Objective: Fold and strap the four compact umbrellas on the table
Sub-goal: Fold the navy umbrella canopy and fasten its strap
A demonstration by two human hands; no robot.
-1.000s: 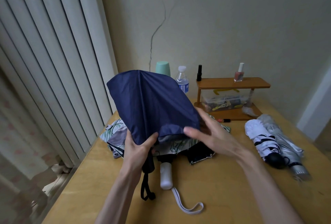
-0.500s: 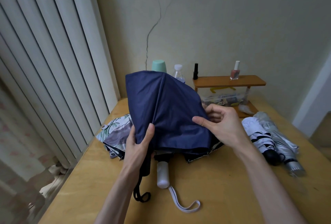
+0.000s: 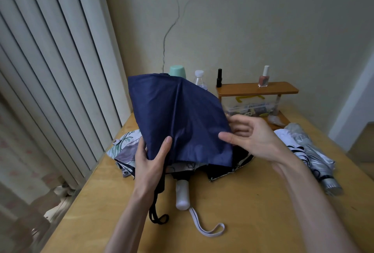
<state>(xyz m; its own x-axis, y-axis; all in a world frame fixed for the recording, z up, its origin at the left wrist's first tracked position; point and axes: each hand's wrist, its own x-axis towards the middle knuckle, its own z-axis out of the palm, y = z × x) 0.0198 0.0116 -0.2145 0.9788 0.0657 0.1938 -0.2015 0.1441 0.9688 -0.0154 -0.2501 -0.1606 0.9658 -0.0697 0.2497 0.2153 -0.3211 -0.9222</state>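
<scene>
A navy blue umbrella (image 3: 178, 119) stands raised above the table, its canopy loose and unstrapped. My left hand (image 3: 150, 163) grips it low down, thumb over the cloth, with the black wrist strap (image 3: 156, 213) hanging below. My right hand (image 3: 251, 137) pinches the canopy's right edge between thumb and fingers. Under it lies a leaf-print umbrella (image 3: 126, 145) with a white handle (image 3: 182, 195) and white strap (image 3: 208, 230). Two folded umbrellas lie at the right, one white with black stripes (image 3: 291, 143), one silver (image 3: 315, 157).
A small wooden shelf (image 3: 257, 89) at the back holds two nail polish bottles, with a clear box beneath. A mint cup (image 3: 178, 71) and a water bottle (image 3: 199, 79) stand by the wall. White vertical blinds line the table's left edge.
The navy canopy has shifted rightward and turned. My right hand moved up from the lower front to the canopy's right edge. The left hand kept its hold.
</scene>
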